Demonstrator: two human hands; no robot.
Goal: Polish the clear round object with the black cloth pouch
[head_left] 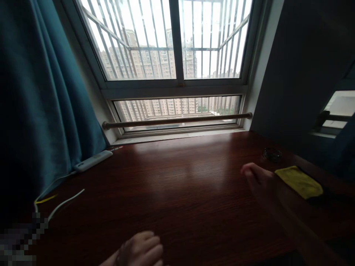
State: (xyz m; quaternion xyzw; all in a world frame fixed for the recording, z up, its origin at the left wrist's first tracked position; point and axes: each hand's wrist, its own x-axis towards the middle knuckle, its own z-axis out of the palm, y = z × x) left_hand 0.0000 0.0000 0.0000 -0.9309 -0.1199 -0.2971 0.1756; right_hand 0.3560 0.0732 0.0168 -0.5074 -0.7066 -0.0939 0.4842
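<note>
My left hand (140, 249) rests at the near edge of the dark wooden desk (177, 184), its fingers loosely laid out side by side and holding nothing. My right hand (257, 177) reaches in from the right, low over the desk, fingers stretched forward and empty; it is a little blurred. Just to its right lies a folded yellow cloth (299, 181), apart from the fingers. A small dark round object (272, 154) sits behind the cloth; I cannot make out what it is.
A white power strip (93, 161) lies at the back left by the teal curtain (41, 111), with a white cable (66, 201) and a yellow wire (46, 199) trailing forward. A wooden rail (177, 120) crosses the barred window (177, 40). A dark panel (299, 74) stands on the right.
</note>
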